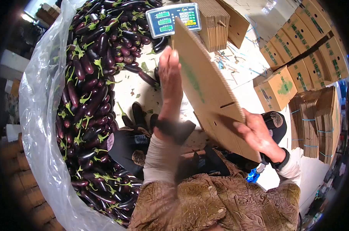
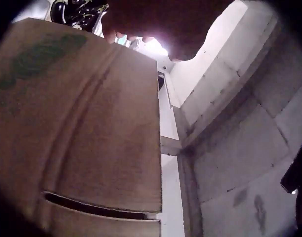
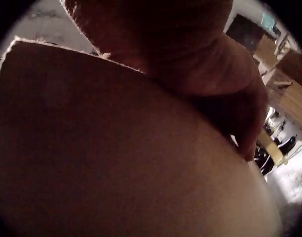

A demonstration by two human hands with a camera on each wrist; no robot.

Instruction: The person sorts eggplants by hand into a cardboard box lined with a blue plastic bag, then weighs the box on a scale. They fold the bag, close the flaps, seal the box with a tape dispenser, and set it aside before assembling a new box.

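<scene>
One cardboard sheet (image 1: 209, 96) slants from the right hand (image 1: 259, 133), gripping its near edge, to the left hand (image 1: 170, 79), straight-fingered beside its far end; its green print (image 1: 192, 80), illegible, shows in head and left-wrist views, right-wrist showing plain board, head alone resolving the scale (image 1: 173, 13), display digits unreadable.

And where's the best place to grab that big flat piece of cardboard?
Probably by the thin edge near the person, coming from the right, where the right hand holds it. The cardboard is flat and held up at a slant, so a thumb fits on one face and fingers behind. The left hand, near its far end, could help steady it.
</scene>
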